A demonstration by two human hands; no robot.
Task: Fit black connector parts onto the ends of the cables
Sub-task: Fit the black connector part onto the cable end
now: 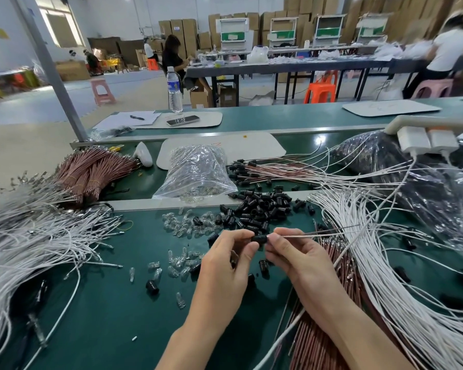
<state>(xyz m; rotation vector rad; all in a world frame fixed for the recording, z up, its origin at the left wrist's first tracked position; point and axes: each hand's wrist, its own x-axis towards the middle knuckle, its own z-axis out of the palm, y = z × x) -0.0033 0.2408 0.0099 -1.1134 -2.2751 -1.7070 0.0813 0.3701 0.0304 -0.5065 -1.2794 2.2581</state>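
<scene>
Green bench mat (112,303), white cables (38,236), black connectors (259,209), warehouse cartons (182,30)

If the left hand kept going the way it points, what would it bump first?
Most likely the right hand, pinching a cable just across the black connector that the left hand holds. Depth is hard to judge.

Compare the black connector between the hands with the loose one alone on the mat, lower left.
The held connector is pinched between left hand and right hand; the loose connector lies untouched on the green mat. The held connector meets a thin cable at its right end; the loose connector has none. Both are black.
</scene>
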